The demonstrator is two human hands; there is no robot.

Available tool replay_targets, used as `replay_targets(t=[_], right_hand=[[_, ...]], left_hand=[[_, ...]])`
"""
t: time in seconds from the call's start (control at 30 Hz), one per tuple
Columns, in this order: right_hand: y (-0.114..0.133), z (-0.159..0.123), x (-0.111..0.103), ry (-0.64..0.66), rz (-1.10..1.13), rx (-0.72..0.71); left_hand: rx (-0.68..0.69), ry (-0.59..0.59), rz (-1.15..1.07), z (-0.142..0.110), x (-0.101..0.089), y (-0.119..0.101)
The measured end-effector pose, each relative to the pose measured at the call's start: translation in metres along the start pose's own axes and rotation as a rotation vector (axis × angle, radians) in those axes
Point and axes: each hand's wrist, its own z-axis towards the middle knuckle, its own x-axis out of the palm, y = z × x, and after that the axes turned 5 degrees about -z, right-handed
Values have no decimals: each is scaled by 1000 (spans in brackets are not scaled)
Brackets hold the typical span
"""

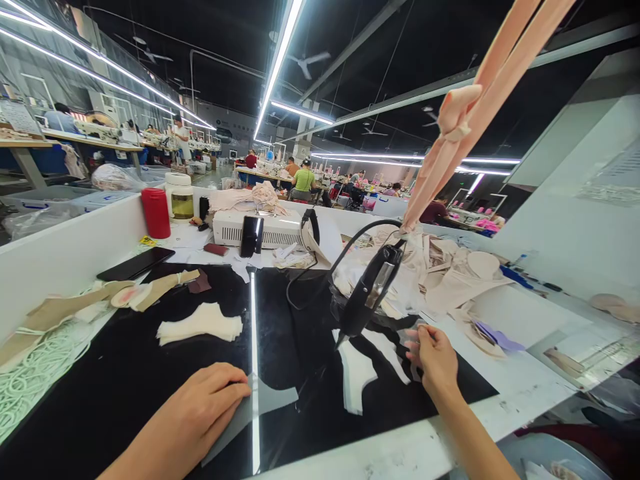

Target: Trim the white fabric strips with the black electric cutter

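My left hand (207, 407) rests low on the black work surface, fingers bent and pressed together on a sheer grey fabric piece (277, 395). My right hand (434, 357) is raised a little at the right, with thumb and fingers closed on a small sheer fabric piece (407, 333). Between the hands, a black hand-held tool (367, 293) with a pointed tip hangs from a knotted peach fabric strap (450, 140). Its tip is close to a stack of white cut fabric pieces (356, 377). A cream stack of shaped pieces (200, 323) lies farther left.
Mint-green cords (45, 373) and beige strips line the left edge. At the back stand a red canister (156, 213), a jar (181, 200), a white machine box (280, 228) and a phone (251, 237). Pale fabric parts (465, 267) pile up behind my right hand.
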Motion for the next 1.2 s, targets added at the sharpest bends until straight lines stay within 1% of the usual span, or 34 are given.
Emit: replay_targets(t=[0.1,0.17,0.23,0.3,0.4,0.47,0.5,0.57,0.6,0.63,0.7,0.77,0.83,0.9,0.97,1.03,1.1,1.2], right_hand=[[13,-10,-3,-93,89,-16],[27,-25,-4,-138,149,-74],[42,-48,-5,-144,198,-170],[54,-82,-6,-83,216,-280],[60,-147,-2,94,143,-391],[55,-191,8,188,96,-442],[51,-211,16,260,73,-480],[42,-244,34,543,-15,-631],[38,-256,44,664,-30,-678],[34,-266,53,719,-34,-698],[30,-279,69,789,-33,-716],[29,-286,80,823,-33,-712],[29,-288,86,854,-35,-694],[31,-289,87,883,-36,-658],[34,-288,88,917,-31,-606],[38,-287,87,956,-21,-539],[41,-285,86,999,-6,-460],[46,-278,83,1053,22,-341]], left_hand=[[-5,3,7,0,1,0],[-12,13,2,-1,2,0],[-21,19,-9,0,2,-1],[-32,11,-25,1,1,-3],[-67,16,-82,0,-1,-5],[-131,34,-170,-3,0,-6],[-175,40,-237,-4,1,-6],[-270,50,-409,-6,3,-7],[-307,58,-510,-6,4,-8],[-331,69,-614,-5,4,-9],[-369,93,-803,-1,4,-13],[-442,107,-963,3,3,-19],[-567,96,-1132,6,2,-25],[-691,54,-1266,8,1,-32],[-775,3,-1311,10,0,-37],[-816,-34,-1286,11,-1,-39],[-821,-56,-1257,13,-1,-36],[-793,-82,-1224,15,-2,-30]])
